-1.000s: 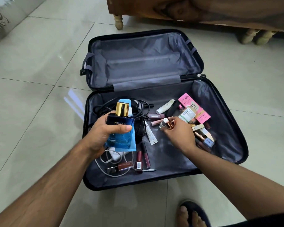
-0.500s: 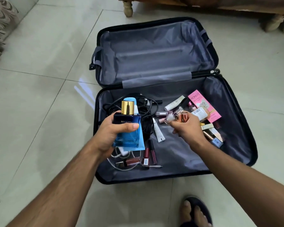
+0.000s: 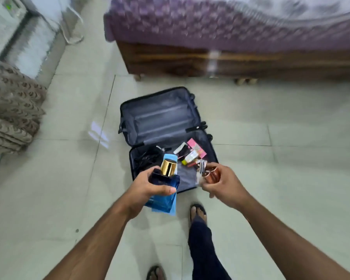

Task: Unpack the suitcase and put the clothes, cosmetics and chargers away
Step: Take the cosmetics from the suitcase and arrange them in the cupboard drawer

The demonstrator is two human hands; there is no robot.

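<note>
A: What sort of room and floor is this?

B: Pale glossy floor tiles (image 3: 281, 178) with thin grout lines. A wooden bed frame (image 3: 230, 61) under a purple patterned bedspread (image 3: 190, 23) runs across the top, and a brown patterned fabric (image 3: 10, 110) hangs at the left edge.

A: And the case?

B: The black hard-shell suitcase (image 3: 160, 118) lies open on the tiles just in front of the bed, grey lining showing. The far half looks bare. The near half holds a tangle of black charger cables (image 3: 148, 158) on the left and a cluster of small cosmetic tubes and bottles (image 3: 188, 156) with a pink carton (image 3: 196, 147) on the right.

A: What are the hands doing?

B: The left hand (image 3: 150, 190) grips a dark blue square perfume bottle with a gold cap (image 3: 166, 178), with a light blue flat packet (image 3: 168, 205) held behind it. The right hand (image 3: 224, 184) is curled round a few small items, one copper-coloured bottle (image 3: 212, 176) and a clear vial with a silver cap (image 3: 201, 168); motion blur makes the exact count unclear. Both hands hang above the case's near edge.

A: Anything else?

B: A sandalled foot (image 3: 198, 211) and a dark trouser leg (image 3: 204, 249) stand on the tiles just beside the case.
</note>
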